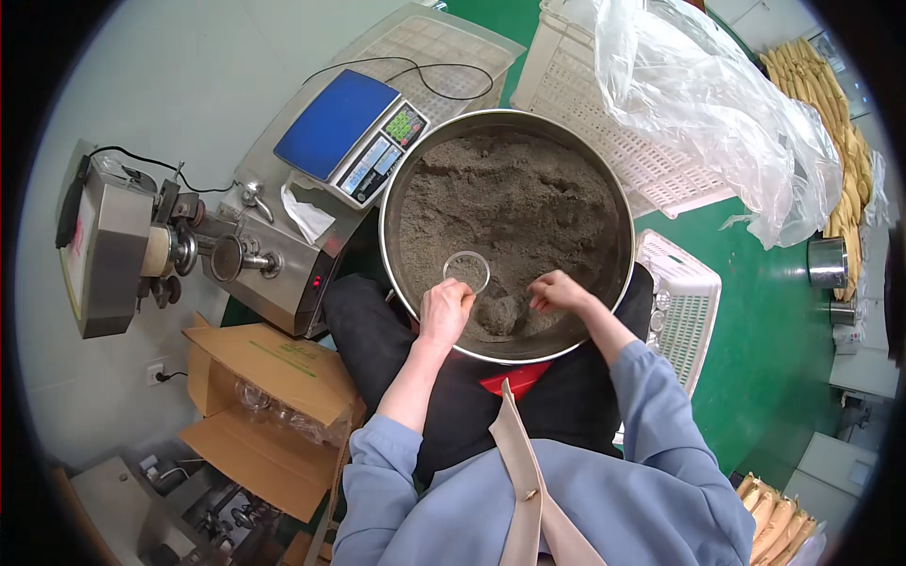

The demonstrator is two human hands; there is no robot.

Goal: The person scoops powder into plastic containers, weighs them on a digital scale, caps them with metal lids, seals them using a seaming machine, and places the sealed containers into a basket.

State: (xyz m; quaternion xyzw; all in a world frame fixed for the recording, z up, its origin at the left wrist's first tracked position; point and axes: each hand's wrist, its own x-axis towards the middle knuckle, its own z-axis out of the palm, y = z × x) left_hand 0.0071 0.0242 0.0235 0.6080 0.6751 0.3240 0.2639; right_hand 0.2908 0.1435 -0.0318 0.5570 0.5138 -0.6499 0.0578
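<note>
Green floor (764,311) shows in the head view, beside a tub (624,217) of powder (510,189). The left hand (446,311) pinches a cup (488,272) over the powder; the right hand (559,291) curls, its grip unclear. A slack pinch could drop the cup.

This place seems to be a production workshop, because there are a steel machine (106,255), a digital scale (335,127), plastic crates (681,330), a green floor (769,302) and a big metal tub (625,231) of brown powder (500,189).
</note>
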